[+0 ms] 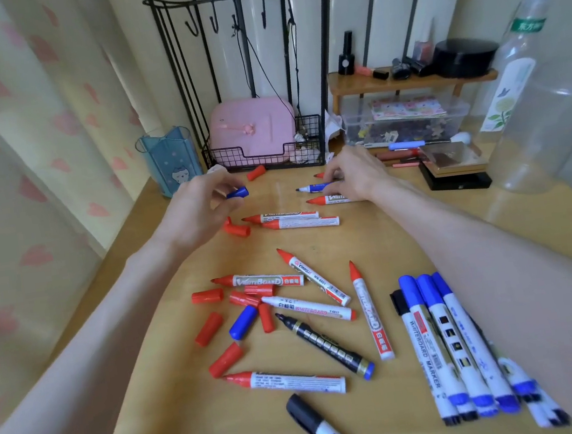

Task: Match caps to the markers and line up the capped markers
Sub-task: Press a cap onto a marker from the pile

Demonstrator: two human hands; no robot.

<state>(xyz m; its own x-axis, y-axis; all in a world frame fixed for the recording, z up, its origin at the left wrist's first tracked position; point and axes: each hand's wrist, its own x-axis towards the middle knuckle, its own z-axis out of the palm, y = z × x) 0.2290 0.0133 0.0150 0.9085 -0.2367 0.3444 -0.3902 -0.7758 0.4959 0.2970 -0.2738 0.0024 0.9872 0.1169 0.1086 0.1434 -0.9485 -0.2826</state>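
My left hand [198, 207] pinches a small blue plastic cap [237, 192] between thumb and fingertips. My right hand [355, 174] curls its fingers round the barrel of an uncapped blue-tipped white marker [311, 188]. Its tip points toward the cap, and the two are near but apart. Both are over the far part of the pale wooden tabletop [372, 237]. Just beside that marker lie uncapped red whiteboard markers [292, 217], and a loose red cap [237, 229] sits under my left hand.

Nearer to me, the middle of the tabletop is strewn with more open red-tipped markers [257, 282], scattered red caps [207, 296], one loose blue cap [243, 322] and a black marker with a blue end [326, 345]. By my right forearm a row of capped blue and black markers [438, 342] lies side by side, touching, and my arm partly hides it.

At the back a black wire rack [247, 56] with hooks stands upright, and its basket holds a pink case [252, 131]. To its left are a translucent blue pen holder [170, 159] and a cream curtain with pink hearts [12, 163]. To its right a small wooden shelf [405, 81] carries cosmetics above a clear plastic box [406, 119], and a tall clear plastic bottle [519, 81] stands beside them.
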